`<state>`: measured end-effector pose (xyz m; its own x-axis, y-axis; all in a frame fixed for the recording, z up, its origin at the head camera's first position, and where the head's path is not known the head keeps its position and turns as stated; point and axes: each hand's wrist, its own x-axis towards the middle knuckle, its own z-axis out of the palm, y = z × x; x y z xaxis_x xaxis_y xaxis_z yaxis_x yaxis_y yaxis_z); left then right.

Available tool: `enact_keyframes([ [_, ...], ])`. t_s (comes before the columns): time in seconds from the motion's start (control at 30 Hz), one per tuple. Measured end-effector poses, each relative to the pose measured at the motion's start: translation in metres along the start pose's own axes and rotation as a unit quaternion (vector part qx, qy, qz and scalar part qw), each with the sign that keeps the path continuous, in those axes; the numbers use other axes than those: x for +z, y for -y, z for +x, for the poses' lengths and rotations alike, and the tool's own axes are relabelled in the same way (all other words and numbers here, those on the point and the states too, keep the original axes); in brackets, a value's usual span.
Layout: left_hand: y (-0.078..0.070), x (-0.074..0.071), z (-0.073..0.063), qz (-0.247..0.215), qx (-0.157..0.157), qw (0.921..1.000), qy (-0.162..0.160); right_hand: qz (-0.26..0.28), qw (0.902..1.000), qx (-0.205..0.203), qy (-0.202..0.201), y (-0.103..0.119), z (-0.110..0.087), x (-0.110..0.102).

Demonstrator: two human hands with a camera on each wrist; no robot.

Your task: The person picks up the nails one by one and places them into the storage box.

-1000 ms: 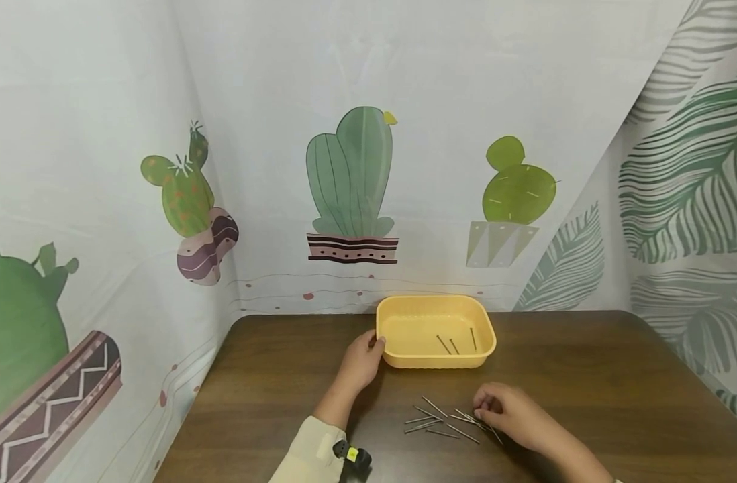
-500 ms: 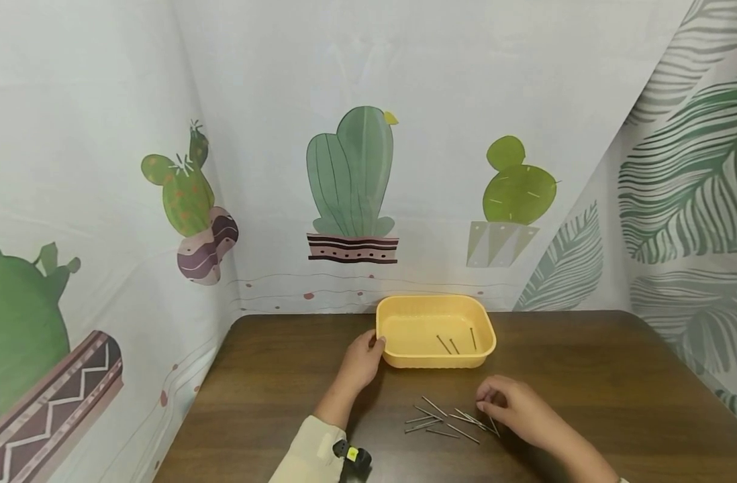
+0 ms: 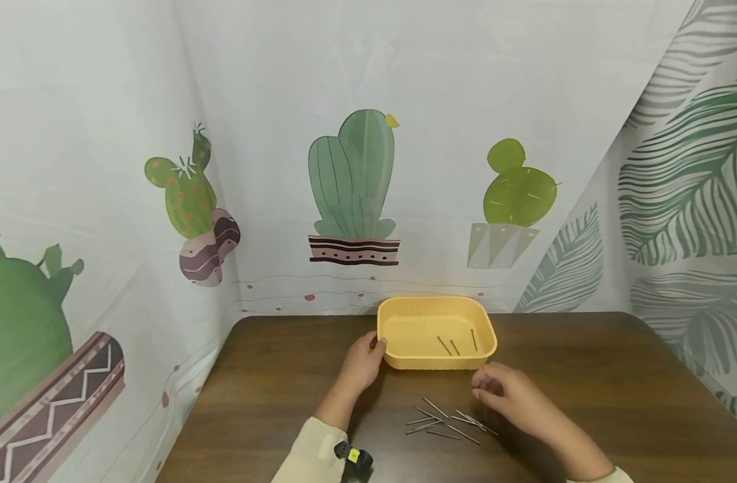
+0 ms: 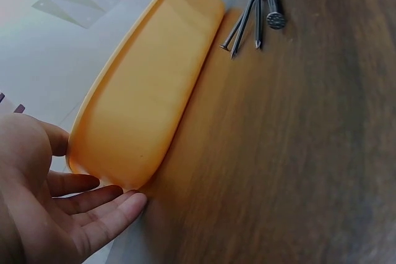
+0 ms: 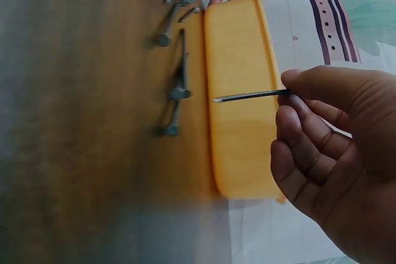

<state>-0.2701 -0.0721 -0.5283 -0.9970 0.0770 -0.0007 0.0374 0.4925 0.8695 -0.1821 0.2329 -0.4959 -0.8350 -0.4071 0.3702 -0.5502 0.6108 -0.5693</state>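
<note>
A yellow plastic tray stands at the back of the table, with several nails lying inside. My left hand holds its left end; in the left wrist view the thumb is at the rim and the fingers lie against the outer wall. Between thumb and forefinger, my right hand pinches one nail, its pointed end sticking out. In the head view this hand is above the table, just in front of the tray's right corner; the pinched nail is hard to make out there.
Several loose nails lie in a scattered pile on the dark wooden table, in front of the tray. Behind the table hangs a white cloth printed with cacti. A black device is strapped to the left sleeve.
My right hand has lifted a nail off the right side of the pile and moved up towards the tray. The left hand has stayed at the tray's left end.
</note>
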Motion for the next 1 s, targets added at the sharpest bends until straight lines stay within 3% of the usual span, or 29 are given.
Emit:
enact_keyframes([
  [0.67, 0.000, -0.001, -0.001, -0.005, -0.003, 1.0000, 0.002, -0.037, 0.9961, -0.015, -0.079, 0.008, 0.041, -0.010],
  [1.0, -0.001, 0.000, -0.001, 0.000, -0.004, 1.0000, 0.002, -0.025, 0.9954, 0.009, -0.092, 0.007, 0.059, -0.014],
])
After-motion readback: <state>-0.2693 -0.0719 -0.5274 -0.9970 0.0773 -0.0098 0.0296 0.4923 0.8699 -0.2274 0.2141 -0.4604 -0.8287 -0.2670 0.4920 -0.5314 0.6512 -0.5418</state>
